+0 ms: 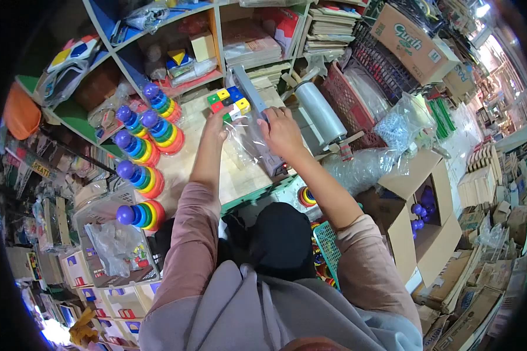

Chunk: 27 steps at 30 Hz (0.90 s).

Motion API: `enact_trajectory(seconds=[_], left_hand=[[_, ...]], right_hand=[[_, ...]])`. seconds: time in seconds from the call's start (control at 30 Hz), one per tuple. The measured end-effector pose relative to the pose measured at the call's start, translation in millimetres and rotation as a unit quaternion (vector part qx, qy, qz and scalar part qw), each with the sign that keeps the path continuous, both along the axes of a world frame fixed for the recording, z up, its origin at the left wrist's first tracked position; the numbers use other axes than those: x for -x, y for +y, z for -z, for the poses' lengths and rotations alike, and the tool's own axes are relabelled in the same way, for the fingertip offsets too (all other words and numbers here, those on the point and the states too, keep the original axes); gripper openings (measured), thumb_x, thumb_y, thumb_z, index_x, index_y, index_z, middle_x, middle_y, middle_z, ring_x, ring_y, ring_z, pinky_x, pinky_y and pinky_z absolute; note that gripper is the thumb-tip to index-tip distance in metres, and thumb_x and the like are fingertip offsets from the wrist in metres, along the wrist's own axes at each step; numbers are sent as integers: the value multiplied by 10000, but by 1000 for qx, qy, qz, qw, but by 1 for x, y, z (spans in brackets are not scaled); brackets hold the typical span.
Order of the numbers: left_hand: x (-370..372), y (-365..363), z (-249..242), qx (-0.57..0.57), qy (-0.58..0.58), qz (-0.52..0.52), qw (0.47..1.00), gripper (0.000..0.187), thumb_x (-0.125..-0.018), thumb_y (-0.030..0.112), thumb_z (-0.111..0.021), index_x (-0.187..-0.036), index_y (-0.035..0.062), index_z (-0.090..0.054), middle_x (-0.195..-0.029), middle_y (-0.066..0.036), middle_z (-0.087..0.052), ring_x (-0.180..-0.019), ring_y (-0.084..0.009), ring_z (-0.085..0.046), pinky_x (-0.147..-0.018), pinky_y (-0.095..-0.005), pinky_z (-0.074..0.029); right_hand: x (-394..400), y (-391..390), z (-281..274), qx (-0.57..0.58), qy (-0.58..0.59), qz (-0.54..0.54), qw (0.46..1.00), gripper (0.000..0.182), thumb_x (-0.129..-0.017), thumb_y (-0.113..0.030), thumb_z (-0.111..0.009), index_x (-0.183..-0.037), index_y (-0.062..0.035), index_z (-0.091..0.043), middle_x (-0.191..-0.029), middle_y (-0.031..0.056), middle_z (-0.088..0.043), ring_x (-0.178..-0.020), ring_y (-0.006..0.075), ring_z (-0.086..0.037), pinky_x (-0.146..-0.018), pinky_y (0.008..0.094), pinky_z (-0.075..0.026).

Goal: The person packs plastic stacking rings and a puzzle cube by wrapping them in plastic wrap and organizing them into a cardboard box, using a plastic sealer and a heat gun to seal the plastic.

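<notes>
Colourful toy blocks [223,100] in red, green, yellow, blue and white sit grouped in a clear plastic bag [246,142] on the wooden tabletop. My left hand [218,121] is closed at the near left side of the blocks, its fingertips partly hidden. A long grey heat sealer [249,88] lies along the right side of the bag, which reaches to it. Over the sealer's bar, my right hand [282,133] has its fingers bent and gripping.
Several rainbow ring stackers [166,133] with purple tops line the table's left side. A film roll [321,108] stands right of the sealer, near a red crate [348,99]. An opened carton [401,225] holds purple pieces. Compartment shelves [219,38] rise behind the table.
</notes>
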<state>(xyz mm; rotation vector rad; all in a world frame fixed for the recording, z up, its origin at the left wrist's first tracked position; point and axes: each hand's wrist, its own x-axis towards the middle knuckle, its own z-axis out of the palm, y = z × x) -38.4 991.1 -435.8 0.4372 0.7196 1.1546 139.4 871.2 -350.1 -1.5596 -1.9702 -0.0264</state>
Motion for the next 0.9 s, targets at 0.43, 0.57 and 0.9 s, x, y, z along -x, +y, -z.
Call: enact_trajectory(seconds=[0.43,0.57,0.9], left_hand=[[95,-144,-177,-129,-19,-79,988,333,-801,1,-581,-1122,0,-492,-1082,-147,-580,-984,-320,-583,-833,-485,-519],[94,-182,-169,-131,-57,-49,989,326,-816,15,-577,-1129,-4,-486,-1091,-152,-577,-1041,-325,-555,-909,-528,-460],[117,-216,-12,59,56,-66,994,314,-815,134,-648,-1102,87,-529,-980,-79,-603,-895,-230,-603,-760,-361,-503]], right_hand=[[16,-9,-72,-49,12,-2,999,656,-838,-556,-473,-1213,-17,-499,-1253,197,-489,-1267,333,-346,-1044,503,-206],[72,-53,-108,100,273,-145,946,657,-820,-517,-550,-1210,9,-491,-1223,201,-507,-1147,300,-484,-933,436,-396],[127,-77,71,520,597,-135,595,223,-781,-82,-670,-968,-5,-576,-772,72,-614,-570,152,-586,-516,285,-505]])
